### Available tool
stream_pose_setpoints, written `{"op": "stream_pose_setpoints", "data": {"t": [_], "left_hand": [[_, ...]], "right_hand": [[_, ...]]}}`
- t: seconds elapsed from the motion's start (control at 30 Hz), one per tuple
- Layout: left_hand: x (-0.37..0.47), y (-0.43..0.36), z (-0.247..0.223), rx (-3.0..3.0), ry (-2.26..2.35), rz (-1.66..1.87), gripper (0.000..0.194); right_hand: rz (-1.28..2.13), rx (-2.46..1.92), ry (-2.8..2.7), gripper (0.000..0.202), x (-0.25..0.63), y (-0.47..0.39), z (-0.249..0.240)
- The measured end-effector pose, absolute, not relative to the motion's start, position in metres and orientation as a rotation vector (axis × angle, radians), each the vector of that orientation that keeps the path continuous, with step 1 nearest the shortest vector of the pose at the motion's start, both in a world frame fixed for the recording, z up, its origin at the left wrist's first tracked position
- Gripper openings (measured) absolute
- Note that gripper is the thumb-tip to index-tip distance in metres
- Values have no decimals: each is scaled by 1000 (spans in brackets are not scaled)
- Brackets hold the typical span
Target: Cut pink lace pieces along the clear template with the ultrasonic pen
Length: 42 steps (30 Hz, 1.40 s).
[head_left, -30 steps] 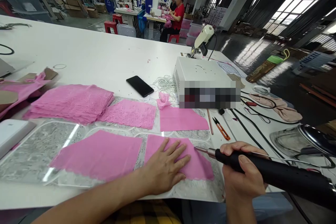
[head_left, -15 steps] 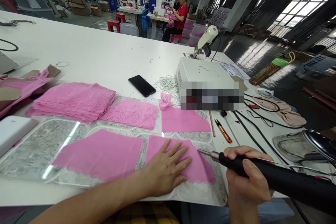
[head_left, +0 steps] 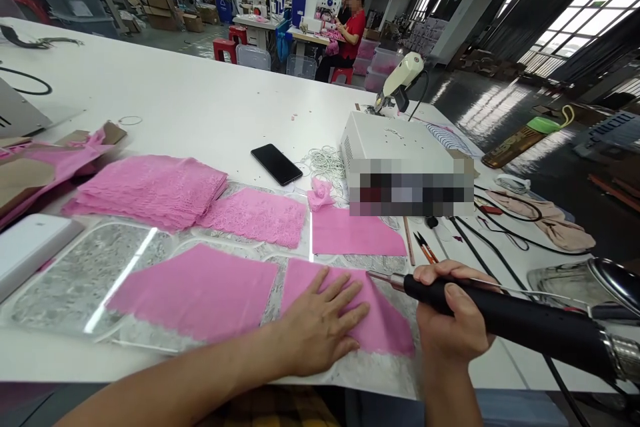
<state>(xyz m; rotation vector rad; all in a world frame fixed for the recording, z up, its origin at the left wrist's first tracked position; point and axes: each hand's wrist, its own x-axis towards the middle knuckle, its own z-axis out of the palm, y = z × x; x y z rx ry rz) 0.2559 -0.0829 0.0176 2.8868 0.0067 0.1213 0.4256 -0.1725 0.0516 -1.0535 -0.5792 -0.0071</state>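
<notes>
My left hand [head_left: 323, 323] lies flat with fingers spread on a pink fabric piece [head_left: 387, 330], pressing it to a clear, grey-patterned mat [head_left: 55, 290]. In my right hand [head_left: 457, 317] is a black-handled tool [head_left: 525, 330] with a slim metal nozzle, like a hot-air or glue gun; its exact kind I cannot tell. The nozzle tip meets the upper right edge of the fabric. Left of my hands another pink fabric piece [head_left: 200, 293] lies flat. Behind are a pink rectangle of fabric [head_left: 357, 232], a single lace piece [head_left: 257, 217] and a stack of pink lace [head_left: 150, 190].
A black phone [head_left: 276, 164] and tangled white cord [head_left: 326, 163] lie beside a pale machine box [head_left: 400, 140]. Orange snips [head_left: 425, 247], black cables [head_left: 480, 243] and a glass jar [head_left: 560, 280] are on the right. A bottle [head_left: 523, 141] stands farther back.
My right hand has moved the tool left, so its nozzle tip sits farther along the fabric's upper edge. My left hand keeps its place on the fabric. The view has shifted slightly.
</notes>
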Motion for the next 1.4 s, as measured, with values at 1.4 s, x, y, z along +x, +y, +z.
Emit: {"op": "stream_pose_setpoints", "data": {"t": [1.4], "left_hand": [[257,-83,16,2873,6,125,53]], "right_hand": [[-44,-1132,-523,16,425,-201,53]]}}
